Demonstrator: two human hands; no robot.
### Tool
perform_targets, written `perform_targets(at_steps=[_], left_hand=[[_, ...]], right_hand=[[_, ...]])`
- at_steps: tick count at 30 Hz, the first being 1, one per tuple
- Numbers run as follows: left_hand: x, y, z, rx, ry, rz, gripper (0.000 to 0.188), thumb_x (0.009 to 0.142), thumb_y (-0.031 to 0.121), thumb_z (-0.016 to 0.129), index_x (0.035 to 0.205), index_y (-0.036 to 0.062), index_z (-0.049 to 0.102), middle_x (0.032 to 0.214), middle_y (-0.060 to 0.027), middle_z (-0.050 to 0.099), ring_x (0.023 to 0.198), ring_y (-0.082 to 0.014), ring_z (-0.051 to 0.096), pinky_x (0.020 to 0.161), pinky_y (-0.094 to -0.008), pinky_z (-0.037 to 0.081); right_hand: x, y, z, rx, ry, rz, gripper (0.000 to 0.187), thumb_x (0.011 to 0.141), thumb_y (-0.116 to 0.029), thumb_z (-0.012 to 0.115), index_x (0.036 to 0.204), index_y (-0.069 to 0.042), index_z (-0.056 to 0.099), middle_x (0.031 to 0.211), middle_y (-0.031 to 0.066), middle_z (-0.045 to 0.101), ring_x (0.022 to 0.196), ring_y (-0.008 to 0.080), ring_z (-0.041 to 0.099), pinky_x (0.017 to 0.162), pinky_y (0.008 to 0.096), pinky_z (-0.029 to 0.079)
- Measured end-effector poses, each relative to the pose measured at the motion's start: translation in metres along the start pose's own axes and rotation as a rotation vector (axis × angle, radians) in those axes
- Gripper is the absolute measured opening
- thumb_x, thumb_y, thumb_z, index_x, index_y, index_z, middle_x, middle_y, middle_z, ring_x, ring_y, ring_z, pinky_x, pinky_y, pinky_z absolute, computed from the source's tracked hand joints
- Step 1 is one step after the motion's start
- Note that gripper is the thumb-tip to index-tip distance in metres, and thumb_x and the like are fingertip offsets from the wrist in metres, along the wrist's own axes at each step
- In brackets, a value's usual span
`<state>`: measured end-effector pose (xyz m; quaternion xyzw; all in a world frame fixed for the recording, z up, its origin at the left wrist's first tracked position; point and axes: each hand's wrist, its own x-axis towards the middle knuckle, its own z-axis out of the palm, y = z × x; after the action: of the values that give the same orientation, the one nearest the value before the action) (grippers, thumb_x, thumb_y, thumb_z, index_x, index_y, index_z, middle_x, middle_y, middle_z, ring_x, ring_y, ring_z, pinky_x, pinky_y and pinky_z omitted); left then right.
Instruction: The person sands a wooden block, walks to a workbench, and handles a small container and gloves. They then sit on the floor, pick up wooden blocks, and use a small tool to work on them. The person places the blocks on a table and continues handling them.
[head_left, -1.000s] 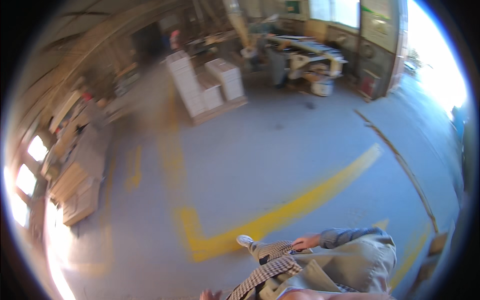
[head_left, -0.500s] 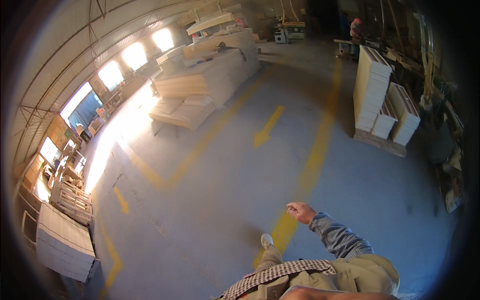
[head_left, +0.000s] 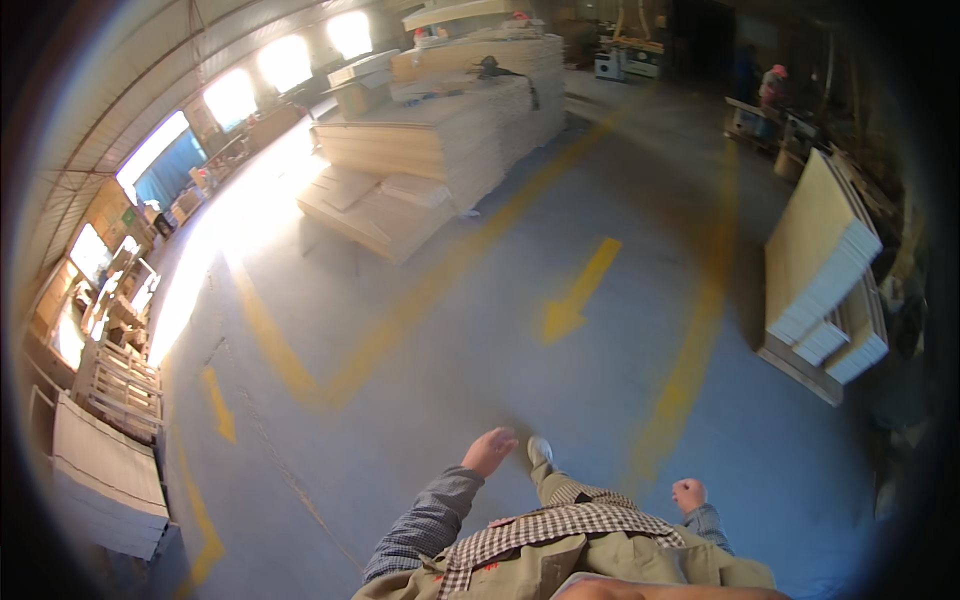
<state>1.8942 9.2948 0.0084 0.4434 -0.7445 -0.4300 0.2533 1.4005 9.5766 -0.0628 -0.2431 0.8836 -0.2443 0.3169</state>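
Observation:
My left hand [head_left: 490,451] is out ahead of my body over the grey floor, beside my shoe [head_left: 540,451]. Its fingers are smeared by motion, and no object shows in it. Lower and to the right, my right hand [head_left: 689,494] hangs near my hip with its fingers curled in; nothing shows in it. Neither hand touches anything that I can see. Both arms wear checked sleeves. A khaki garment with a checkered band [head_left: 560,522] covers my front.
A large stack of pale boards [head_left: 430,140] stands ahead. More boards [head_left: 820,260] rise on a pallet at right. Covered sheets [head_left: 108,470] lie at far left. Yellow lines and an arrow [head_left: 580,290] mark the floor. Another person [head_left: 772,90] is at the back right.
My left hand has come into view and swung forward. My right hand has dropped back toward my hip. The board stacks appear nearer, and the right stack sits farther right.

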Motion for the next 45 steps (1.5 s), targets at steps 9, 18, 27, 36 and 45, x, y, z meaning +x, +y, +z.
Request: perform_targets(at_steps=[9,18,27,36,45], left_hand=[[0.047,-0.201,-0.141,0.078,-0.339,-1.121,0.046,0.103,0.044,0.060,0.129,0.0066,0.067,0.121,-0.0134,0.073,0.102,-0.0284,0.071,0.089,-0.0442,0.055],[0.312,-0.305,-0.305,-0.143,-0.159,-1.280,0.045,0.103,0.041,0.060,0.128,0.0042,0.065,0.115,-0.0109,0.073,0.095,-0.0284,0.072,0.079,-0.0426,0.056],[0.881,-0.347,-0.453,-0.311,0.193,-0.421,0.032,0.101,0.030,0.066,0.110,-0.0006,0.069,0.096,-0.0073,0.073,0.081,-0.0189,0.069,0.072,-0.0327,0.055],[1.125,-0.319,-0.596,-0.384,0.322,-0.752,0.042,0.099,0.034,0.069,0.128,0.0032,0.065,0.112,-0.0083,0.072,0.094,-0.0214,0.072,0.076,-0.0356,0.055],[1.439,-0.375,-0.767,-0.135,0.551,-0.528,0.034,0.101,0.029,0.068,0.127,0.0076,0.067,0.113,-0.0053,0.072,0.096,-0.0163,0.070,0.076,-0.0314,0.053]], right_hand=[[0.295,-0.536,0.139,0.146,-0.043,-0.674,0.027,0.095,-0.024,0.071,0.108,-0.002,0.073,0.092,0.0103,0.076,0.087,0.0203,0.073,0.079,0.0352,0.058],[0.394,-0.936,0.195,0.024,-0.206,-0.855,0.029,0.094,-0.021,0.073,0.116,-0.002,0.072,0.110,0.0155,0.074,0.102,0.0269,0.073,0.089,0.0377,0.058],[0.649,-1.075,0.213,0.017,-0.004,-0.738,0.028,0.091,-0.025,0.074,0.108,-0.002,0.075,0.102,0.0153,0.074,0.095,0.0309,0.073,0.088,0.0404,0.058],[0.911,-1.391,0.304,0.008,-0.153,-0.951,0.025,0.093,-0.024,0.071,0.106,-0.003,0.074,0.103,0.0168,0.074,0.092,0.0321,0.072,0.083,0.0416,0.057],[1.091,-1.693,0.427,0.100,-0.227,-1.137,0.028,0.093,-0.025,0.071,0.110,-0.004,0.074,0.105,0.0171,0.073,0.095,0.0319,0.072,0.087,0.0407,0.058]])
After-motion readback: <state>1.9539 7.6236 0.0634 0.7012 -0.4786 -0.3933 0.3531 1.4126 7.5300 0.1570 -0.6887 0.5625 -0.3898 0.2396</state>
